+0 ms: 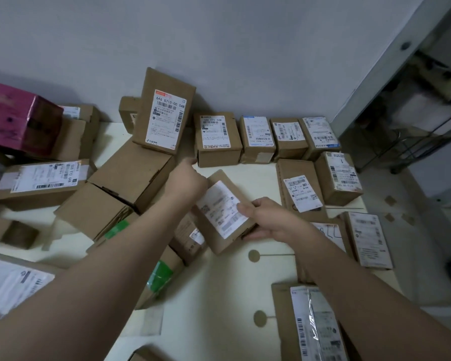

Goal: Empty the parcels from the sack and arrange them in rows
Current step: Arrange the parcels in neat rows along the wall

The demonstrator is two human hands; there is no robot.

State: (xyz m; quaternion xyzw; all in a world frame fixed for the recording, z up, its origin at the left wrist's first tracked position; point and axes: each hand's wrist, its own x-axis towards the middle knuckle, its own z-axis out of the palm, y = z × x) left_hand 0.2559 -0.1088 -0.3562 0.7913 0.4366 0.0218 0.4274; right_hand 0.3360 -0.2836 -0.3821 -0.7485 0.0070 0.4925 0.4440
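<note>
A flat brown parcel with a white label (223, 212) is tilted above the middle of the white table (219, 295). My left hand (186, 179) grips its far left corner and my right hand (267, 218) grips its near right edge. A row of several small labelled boxes (261, 138) stands along the back wall. More parcels (301, 190) lie in a second row at the right. A loose pile of cartons (130, 175) fills the left side. No sack is in view.
A pink box (18, 118) tops the pile at the far left. A tall labelled box (164, 112) leans on the wall. A large parcel (315, 324) lies under my right forearm. A metal rack (414, 131) stands right of the table.
</note>
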